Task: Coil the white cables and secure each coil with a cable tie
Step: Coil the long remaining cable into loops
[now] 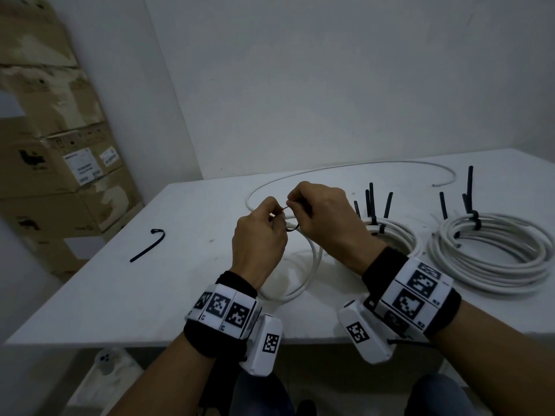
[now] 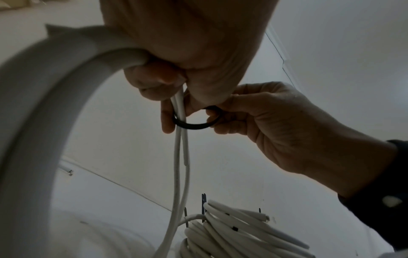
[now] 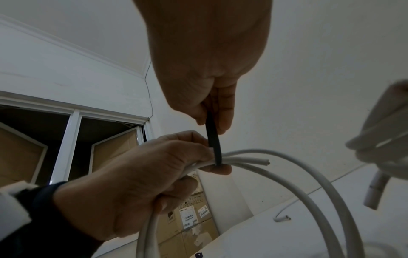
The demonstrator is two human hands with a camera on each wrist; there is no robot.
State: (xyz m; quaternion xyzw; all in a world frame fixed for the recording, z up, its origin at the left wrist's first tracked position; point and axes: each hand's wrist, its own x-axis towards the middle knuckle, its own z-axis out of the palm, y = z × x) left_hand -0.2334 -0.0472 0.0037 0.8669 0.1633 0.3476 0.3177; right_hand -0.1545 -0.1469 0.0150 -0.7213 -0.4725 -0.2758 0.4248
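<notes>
Black tie (image 2: pixel 194 124) loops the cable (image 3: pixel 240 159); left hand (image 1: pixel 259 235) clamps strands, right hand (image 1: pixel 322 214) pinches tie — cinch slow, keep strands bunched.

A storeroom: stacked cardboard boxes (image 1: pixel 60 163) beside a white table (image 1: pixel 120 289).

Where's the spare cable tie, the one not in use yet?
In the head view the spare cable tie lies loose on the white table, on the left, apart from the left hand and all the coils.
</notes>
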